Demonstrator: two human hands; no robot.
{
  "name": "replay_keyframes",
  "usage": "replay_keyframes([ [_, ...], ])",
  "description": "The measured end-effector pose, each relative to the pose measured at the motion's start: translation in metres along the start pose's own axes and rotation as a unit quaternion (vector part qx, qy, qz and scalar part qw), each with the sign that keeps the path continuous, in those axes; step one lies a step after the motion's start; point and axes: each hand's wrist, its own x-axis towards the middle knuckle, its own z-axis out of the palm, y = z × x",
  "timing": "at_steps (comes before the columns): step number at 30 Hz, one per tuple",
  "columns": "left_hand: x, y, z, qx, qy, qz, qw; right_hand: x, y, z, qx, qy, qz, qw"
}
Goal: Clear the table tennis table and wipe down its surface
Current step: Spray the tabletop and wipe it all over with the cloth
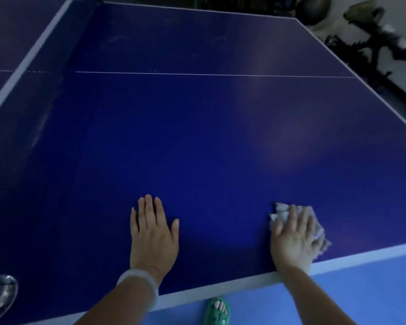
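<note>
Left hand [154,233] flat on the blue table [197,137], fingers [148,207] straight and together, right hand [293,238] pressing a crumpled cloth [279,211] near the edge, fingers spread

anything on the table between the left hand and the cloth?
Nothing: bare blue table between the left hand and the cloth, per the head view.

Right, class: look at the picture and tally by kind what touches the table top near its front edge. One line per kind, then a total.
Hands pressed flat: 2, left hand on the bare table tennis table, right hand on the cloth
Cloths: 1, the pale cloth under the right hand
Clear objects at the left corner: 1, too blurred to name
Total: 4
</note>
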Motion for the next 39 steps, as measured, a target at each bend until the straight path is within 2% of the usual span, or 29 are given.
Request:
replay_keyframes([
  [1, 0.0, 0.0, 0.0, -0.002, 0.001, 0.002, 1.0, -0.013, -0.01, 0.006, -0.006, -0.005, -0.045, 0.999],
  [2, 0.0, -0.001, 0.0, -0.003, 0.003, 0.005, 1.0, -0.029, -0.018, 0.012, -0.019, -0.014, -0.127, 0.992],
  [4, 0.0, -0.002, 0.001, -0.001, 0.013, 0.01, 1.0, -0.057, -0.016, 0.021, -0.061, -0.035, -0.311, 0.948],
  [6, 0.001, -0.003, 0.003, -0.006, 0.02, 0.012, 1.0, -0.052, 0.005, 0.018, -0.091, -0.035, -0.403, 0.91],
  [7, 0.001, -0.004, 0.004, -0.009, 0.025, 0.012, 1.0, -0.041, 0.019, 0.016, -0.097, -0.018, -0.397, 0.913],
  [8, 0.001, -0.004, 0.005, -0.011, 0.029, 0.012, 0.999, -0.029, 0.033, 0.012, -0.09, 0.003, -0.355, 0.931],
  [10, 0.001, -0.002, 0.005, -0.014, 0.026, 0.01, 1.0, -0.002, 0.058, 0.0, -0.056, 0.039, -0.214, 0.975],
  [12, 0.001, -0.003, 0.005, -0.012, 0.023, 0.01, 1.0, 0.013, 0.07, -0.005, -0.052, 0.033, -0.122, 0.991],
  [17, 0.002, 0.01, 0.002, -0.05, 0.023, 0.022, 0.998, 0.015, 0.072, -0.002, -0.054, 0.027, -0.116, 0.991],
  [22, -0.008, 0.118, 0.007, -0.107, 0.024, 0.212, 0.971, 0.017, 0.074, -0.004, -0.055, 0.025, -0.127, 0.99],
  [24, -0.006, 0.175, 0.012, -0.116, 0.03, 0.242, 0.963, 0.02, 0.079, -0.005, -0.059, 0.018, -0.152, 0.987],
  [26, 0.001, 0.229, 0.014, -0.114, 0.017, 0.224, 0.968, 0.029, 0.092, -0.009, -0.052, 0.01, -0.21, 0.976],
  [28, 0.007, 0.27, 0.02, -0.115, -0.034, 0.16, 0.98, 0.046, 0.115, -0.016, -0.05, 0.001, -0.274, 0.96],
  [30, 0.004, 0.297, 0.031, -0.083, -0.054, 0.102, 0.99, 0.073, 0.146, -0.026, -0.064, -0.02, -0.283, 0.957],
  [32, -0.001, 0.307, 0.039, -0.023, -0.036, 0.089, 0.995, 0.106, 0.184, -0.037, -0.082, -0.015, -0.233, 0.969],
  [35, -0.003, 0.307, 0.047, 0.007, -0.017, 0.084, 0.996, 0.15, 0.232, -0.055, -0.042, 0.006, -0.08, 0.996],
  [37, -0.003, 0.308, 0.047, 0.013, -0.021, 0.085, 0.996, 0.161, 0.234, -0.058, 0.001, 0.014, 0.028, 1.0],
  [38, -0.003, 0.309, 0.046, 0.014, -0.022, 0.083, 0.996, 0.159, 0.225, -0.056, 0.004, 0.029, 0.05, 0.998],
  [39, -0.003, 0.311, 0.045, 0.015, -0.024, 0.082, 0.996, 0.154, 0.211, -0.051, 0.0, 0.043, 0.037, 0.998],
])
